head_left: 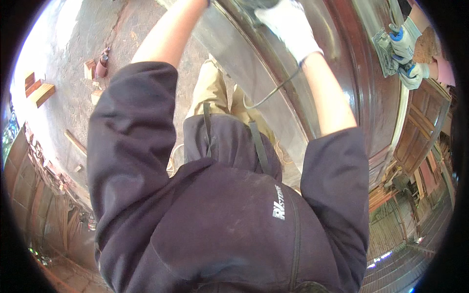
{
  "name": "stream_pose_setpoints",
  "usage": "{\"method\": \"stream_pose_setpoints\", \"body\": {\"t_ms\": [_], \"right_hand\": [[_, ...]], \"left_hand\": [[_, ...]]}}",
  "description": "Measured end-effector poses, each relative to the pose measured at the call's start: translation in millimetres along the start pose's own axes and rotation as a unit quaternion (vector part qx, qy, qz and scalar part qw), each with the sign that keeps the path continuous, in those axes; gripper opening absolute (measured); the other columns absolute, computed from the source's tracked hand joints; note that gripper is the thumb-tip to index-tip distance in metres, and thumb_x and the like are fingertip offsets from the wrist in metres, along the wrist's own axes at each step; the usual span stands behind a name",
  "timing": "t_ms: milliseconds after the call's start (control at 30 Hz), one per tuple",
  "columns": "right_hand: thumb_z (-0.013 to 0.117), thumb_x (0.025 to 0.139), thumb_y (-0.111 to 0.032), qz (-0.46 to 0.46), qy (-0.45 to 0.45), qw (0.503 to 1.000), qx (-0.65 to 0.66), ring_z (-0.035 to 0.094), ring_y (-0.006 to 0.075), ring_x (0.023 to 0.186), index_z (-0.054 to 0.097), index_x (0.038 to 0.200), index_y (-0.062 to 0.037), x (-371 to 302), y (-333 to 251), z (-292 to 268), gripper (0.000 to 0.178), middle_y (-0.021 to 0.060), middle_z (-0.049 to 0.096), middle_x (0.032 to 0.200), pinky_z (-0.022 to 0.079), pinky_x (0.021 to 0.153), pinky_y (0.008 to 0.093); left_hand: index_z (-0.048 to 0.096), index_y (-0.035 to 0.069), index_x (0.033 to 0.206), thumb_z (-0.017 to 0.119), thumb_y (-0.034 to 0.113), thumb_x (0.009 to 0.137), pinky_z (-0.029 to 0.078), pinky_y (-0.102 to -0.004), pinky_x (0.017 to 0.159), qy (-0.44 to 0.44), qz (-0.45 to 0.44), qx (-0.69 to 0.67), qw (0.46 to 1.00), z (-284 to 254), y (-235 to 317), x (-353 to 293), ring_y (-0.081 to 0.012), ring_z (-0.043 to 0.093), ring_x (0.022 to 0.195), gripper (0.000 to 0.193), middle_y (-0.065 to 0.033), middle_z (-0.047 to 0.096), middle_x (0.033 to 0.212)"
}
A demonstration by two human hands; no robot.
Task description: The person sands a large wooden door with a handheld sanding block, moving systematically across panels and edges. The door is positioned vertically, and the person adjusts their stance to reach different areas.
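Observation:
My right hand, in a white glove, is at the top edge, gripping a dark rounded power tool that the frame cuts off. Its fingertips are partly hidden. A thin cord loops down below the right wrist. Under the tool lies a large, dark red-brown wooden door or panel with raised mouldings and greyish, dusty patches. My left forearm reaches up past the top edge, so the left hand is out of view.
At the right, another person's gloved hands hold a sanding tool on the panel's far side. Wood blocks and a reddish-brown object lie on the floor at left. Panelled wooden doors stand at far right.

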State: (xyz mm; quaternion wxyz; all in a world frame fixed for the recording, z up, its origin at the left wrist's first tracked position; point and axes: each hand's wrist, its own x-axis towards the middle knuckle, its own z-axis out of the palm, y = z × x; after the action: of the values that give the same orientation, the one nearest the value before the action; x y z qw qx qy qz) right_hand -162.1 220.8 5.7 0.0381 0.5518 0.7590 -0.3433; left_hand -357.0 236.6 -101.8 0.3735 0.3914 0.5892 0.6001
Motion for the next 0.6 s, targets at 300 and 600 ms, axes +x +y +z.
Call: {"method": "stream_pose_setpoints", "body": {"t_ms": [300, 600], "right_hand": [[0.074, 0.080, -0.020, 0.009, 0.032, 0.998, 0.056, 0.067, 0.0398, 0.109, 0.043, 0.146, -0.0100, -189, 241, -2, 0.074, 0.0248, 0.069, 0.115, 0.054, 0.093, 0.0484], [0.080, 0.077, -0.023, 0.081, 0.035, 0.996, 0.004, 0.069, 0.0316, 0.111, 0.051, 0.137, -0.0032, -270, 350, 1, 0.070, 0.0203, 0.070, 0.119, 0.054, 0.091, 0.0408]], "left_hand": [[0.071, 0.007, 0.103, 0.068, 0.042, 0.085, 0.054, -0.0386, 0.086, -0.108, -0.148, 0.089, 0.979, 212, 83, -210, -0.0281, 0.070, 0.096, 0.039, -0.0155, 0.072, 0.101], [0.070, 0.010, 0.096, 0.060, 0.035, 0.090, 0.052, -0.0465, 0.086, -0.192, -0.099, 0.119, 0.969, 302, 81, -282, -0.0332, 0.068, 0.094, 0.027, -0.0138, 0.070, 0.095]]}}
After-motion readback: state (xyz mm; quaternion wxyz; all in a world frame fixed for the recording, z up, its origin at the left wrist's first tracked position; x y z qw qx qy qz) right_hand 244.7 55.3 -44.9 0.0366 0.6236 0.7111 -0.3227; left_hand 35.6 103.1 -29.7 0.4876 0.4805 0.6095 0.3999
